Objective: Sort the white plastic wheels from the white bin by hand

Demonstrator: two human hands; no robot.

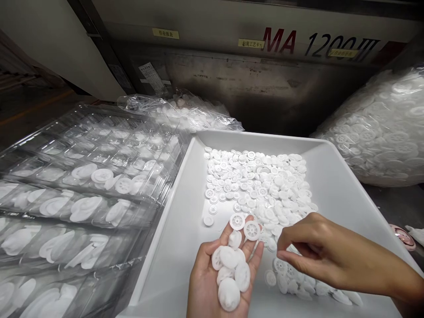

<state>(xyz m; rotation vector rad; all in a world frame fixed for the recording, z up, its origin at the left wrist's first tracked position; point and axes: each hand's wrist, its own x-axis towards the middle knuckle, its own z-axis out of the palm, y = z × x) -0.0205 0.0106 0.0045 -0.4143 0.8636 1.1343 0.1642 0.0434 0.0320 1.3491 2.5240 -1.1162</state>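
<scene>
- White plastic spoked discs (265,190): loose heap inside the shallow white tray (251,138); heap spreads from the tray's middle toward its near right corner; one disc lies apart at the heap's left edge;
- Left hand (215,282): palm up over the tray, fingers slightly spread; holds a small pile of discs on palm and fingers; two spoked discs sit at the fingertips;
- Right hand (318,251): reaches in from the right, above the heap; forefinger and thumb curled close together; whether a disc lies between them cannot be determined;
- Hands: apart, not touching each other;
- Left of tray: stacked clear plastic blister trays (99,176), with white discs in their pockets;
- Behind tray: crumpled clear plastic bag (179,110) containing discs;
- Right of tray: large clear bag (380,132) filled with discs;
- Background: grey machine housing (281,42) marked "MA 1200"; a small pink object (402,236) lies at right, detail unclear.
</scene>
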